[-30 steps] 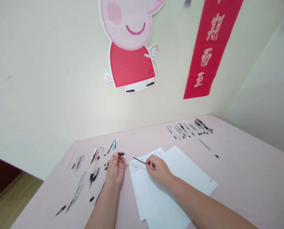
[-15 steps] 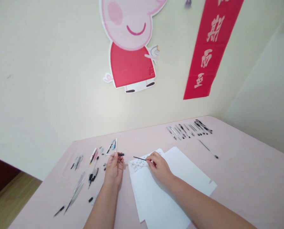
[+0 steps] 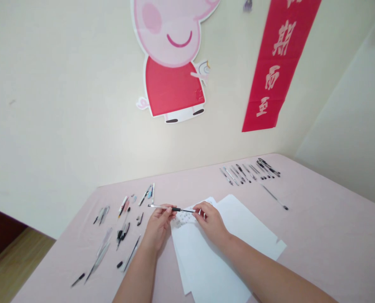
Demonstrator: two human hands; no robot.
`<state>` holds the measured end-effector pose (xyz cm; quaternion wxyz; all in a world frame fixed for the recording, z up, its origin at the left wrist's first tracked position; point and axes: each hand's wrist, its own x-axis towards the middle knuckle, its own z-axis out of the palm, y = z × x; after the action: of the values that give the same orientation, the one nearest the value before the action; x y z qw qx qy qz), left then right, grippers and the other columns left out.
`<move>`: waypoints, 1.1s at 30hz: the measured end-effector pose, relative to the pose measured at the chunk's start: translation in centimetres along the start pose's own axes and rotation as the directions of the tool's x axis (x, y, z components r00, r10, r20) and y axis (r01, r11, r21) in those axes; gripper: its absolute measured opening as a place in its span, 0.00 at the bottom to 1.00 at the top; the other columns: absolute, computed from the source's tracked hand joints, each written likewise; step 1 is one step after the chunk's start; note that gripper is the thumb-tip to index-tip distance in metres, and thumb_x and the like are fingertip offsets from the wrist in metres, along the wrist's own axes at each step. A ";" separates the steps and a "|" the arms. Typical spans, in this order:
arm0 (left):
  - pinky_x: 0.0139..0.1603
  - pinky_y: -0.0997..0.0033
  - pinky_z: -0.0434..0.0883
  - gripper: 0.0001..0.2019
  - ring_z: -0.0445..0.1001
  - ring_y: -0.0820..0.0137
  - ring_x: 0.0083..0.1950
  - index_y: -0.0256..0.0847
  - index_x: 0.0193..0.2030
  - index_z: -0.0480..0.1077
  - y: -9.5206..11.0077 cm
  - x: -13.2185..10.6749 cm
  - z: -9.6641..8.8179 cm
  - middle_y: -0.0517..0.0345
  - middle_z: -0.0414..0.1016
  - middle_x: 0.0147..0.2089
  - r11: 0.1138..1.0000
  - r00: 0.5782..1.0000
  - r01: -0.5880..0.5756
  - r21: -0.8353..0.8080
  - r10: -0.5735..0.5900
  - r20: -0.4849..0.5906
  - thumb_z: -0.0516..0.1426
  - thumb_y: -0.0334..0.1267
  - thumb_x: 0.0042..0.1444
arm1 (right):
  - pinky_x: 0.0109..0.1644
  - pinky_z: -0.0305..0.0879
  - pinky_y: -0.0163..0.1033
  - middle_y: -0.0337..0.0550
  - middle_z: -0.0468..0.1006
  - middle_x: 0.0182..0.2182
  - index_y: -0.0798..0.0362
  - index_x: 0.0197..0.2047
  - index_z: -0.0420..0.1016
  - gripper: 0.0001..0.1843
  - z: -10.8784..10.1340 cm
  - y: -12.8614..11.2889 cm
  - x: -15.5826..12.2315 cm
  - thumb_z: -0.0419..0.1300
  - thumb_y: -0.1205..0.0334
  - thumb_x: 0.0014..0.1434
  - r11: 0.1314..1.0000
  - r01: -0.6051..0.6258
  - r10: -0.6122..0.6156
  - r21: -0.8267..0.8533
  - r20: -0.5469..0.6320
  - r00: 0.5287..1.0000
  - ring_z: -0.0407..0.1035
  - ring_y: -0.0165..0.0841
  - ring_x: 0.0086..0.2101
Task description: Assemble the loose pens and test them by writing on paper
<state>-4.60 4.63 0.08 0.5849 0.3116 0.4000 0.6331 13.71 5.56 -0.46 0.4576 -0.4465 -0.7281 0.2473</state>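
My left hand pinches a pen barrel, white with a black grip section, held level above the table. Between the thumb and fingers of my right hand is the far end of a thin dark pen refill. The refill's other end meets the black end of the barrel, in line with it; how deep it sits inside I cannot tell. Below my right hand lie overlapping white paper sheets, with handwritten scribbles along the top left.
Loose pens and parts lie scattered on the left of the pink table. Several pens are lined up at the back right, above a single refill. A pale wall borders the table's far edge.
My left hand has moved right with the barrel, closing the gap to the refill, so the two now meet. My right hand has stayed nearly in place.
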 end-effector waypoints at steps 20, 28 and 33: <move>0.38 0.74 0.67 0.09 0.72 0.73 0.32 0.34 0.33 0.74 0.0 -0.6 0.3 0.54 0.75 0.29 0.989 0.980 0.127 0.079 -0.137 0.144 0.64 0.33 0.41 | 0.32 0.59 0.34 0.37 0.68 0.26 0.52 0.31 0.67 0.02 0.1 -0.2 -0.3 0.58 0.66 0.51 0.999 0.026 -0.025 -0.033 0.020 0.999 0.62 0.28 0.26; 0.37 0.75 0.68 0.09 0.73 0.73 0.31 0.34 0.32 0.74 0.2 -0.8 0.4 0.53 0.75 0.29 0.989 0.979 0.138 0.061 -0.145 0.140 0.64 0.32 0.41 | 0.33 0.59 0.33 0.37 0.68 0.28 0.52 0.32 0.68 0.03 0.1 -0.4 -0.3 0.59 0.65 0.51 0.998 0.047 -0.046 -0.029 0.058 0.997 0.61 0.27 0.26; 0.34 0.79 0.71 0.08 0.74 0.75 0.30 0.34 0.31 0.73 0.7 -0.7 0.4 0.56 0.76 0.27 0.987 0.986 0.148 -0.069 -0.142 0.087 0.64 0.29 0.41 | 0.34 0.61 0.35 0.39 0.69 0.34 0.52 0.38 0.66 0.14 0.3 -0.8 -0.6 0.61 0.66 0.47 0.993 -0.029 0.043 -0.118 0.117 0.992 0.63 0.28 0.28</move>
<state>-4.53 3.97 0.89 0.6567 0.2850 0.3731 0.5902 13.23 4.64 -0.27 0.3819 -0.4698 -0.7591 0.2392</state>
